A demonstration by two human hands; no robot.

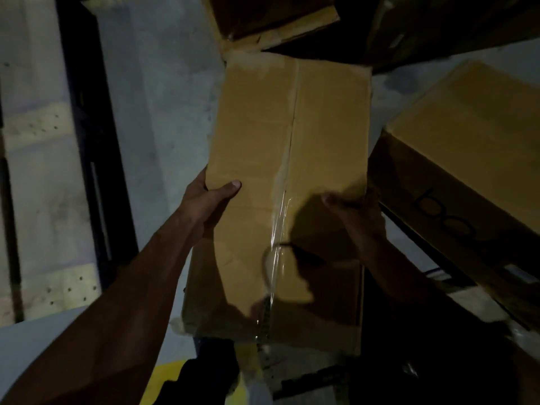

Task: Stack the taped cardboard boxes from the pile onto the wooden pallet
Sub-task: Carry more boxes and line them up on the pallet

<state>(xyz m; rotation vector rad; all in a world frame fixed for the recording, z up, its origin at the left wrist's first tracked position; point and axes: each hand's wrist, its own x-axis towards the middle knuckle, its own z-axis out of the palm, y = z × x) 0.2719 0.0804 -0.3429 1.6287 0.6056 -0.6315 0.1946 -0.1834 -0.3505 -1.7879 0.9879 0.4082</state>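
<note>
A smooth grey concrete floor (163, 92) fills the dim view. At centre, a long rectangular cardboard box (289, 135) with a matte tan face is held above it, glossy clear tape (282, 217) running down its middle seam. Another printed carton (467, 159) lies at right. The left hand (209, 197) grips the box's left edge, thumb flat on top; the right hand (356, 211), in shadow, curls over the right edge.

Dim light. Both hands held one taped cardboard box (289, 159) by its near end: left hand (209, 197) gripped the left edge, thumb on top; right hand (355, 211) gripped the right edge. Another box (467, 159) lay right; wooden pallet (38, 127) far left.
</note>
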